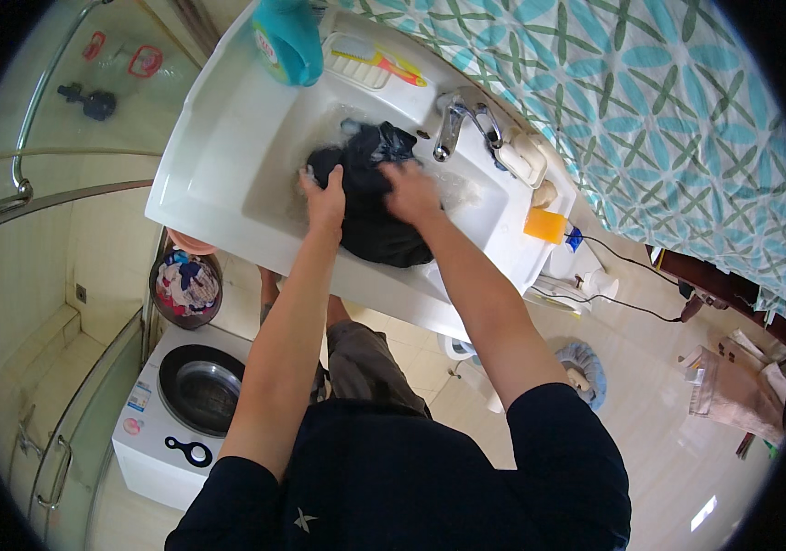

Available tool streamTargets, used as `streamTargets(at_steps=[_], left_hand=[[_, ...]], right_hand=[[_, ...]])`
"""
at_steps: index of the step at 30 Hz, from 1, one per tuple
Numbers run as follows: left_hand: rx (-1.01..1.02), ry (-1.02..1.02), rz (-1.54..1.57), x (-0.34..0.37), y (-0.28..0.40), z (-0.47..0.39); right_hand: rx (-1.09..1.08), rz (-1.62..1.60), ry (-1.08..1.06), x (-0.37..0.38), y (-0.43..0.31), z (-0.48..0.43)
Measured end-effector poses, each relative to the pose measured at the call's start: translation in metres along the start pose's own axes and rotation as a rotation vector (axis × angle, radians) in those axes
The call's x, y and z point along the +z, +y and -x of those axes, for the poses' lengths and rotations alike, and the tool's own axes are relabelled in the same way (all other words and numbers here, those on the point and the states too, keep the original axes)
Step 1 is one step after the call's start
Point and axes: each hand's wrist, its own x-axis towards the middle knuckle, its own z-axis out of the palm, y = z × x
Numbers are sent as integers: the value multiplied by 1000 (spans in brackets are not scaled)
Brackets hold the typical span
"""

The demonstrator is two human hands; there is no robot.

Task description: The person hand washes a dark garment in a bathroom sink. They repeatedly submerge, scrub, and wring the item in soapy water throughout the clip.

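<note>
A wet black garment [386, 227] lies bunched in a white washbasin [228, 151], in cloudy, sudsy water. Its near end rests against the basin's front rim. My left hand [325, 203] grips a fold at the garment's left side, thumb and fingers on either side of the cloth. On the upper right part of the garment is my right hand [412, 193], blurred by motion; its fingers touch the fabric, but how firmly they close is unclear. The chrome faucet [458, 124] stands just beyond my right hand.
A teal detergent bottle [290, 45], a scrub brush [379, 58] on a dish, a soap dish [524, 160] and an orange sponge [544, 226] sit around the rim. Below left are a laundry basket [188, 289] and washing machine [152, 386]. A patterned curtain [641, 103] hangs behind.
</note>
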Motion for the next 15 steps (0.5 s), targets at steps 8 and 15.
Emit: streamTargets(at_steps=[8,15], left_hand=[[-89,-292,90,4,-18,4],[-409,-599,537,14,14,-23]], right_hand=[[242,-247,4,18,19,-13],[393,-1370,-155,-36,-16,7]])
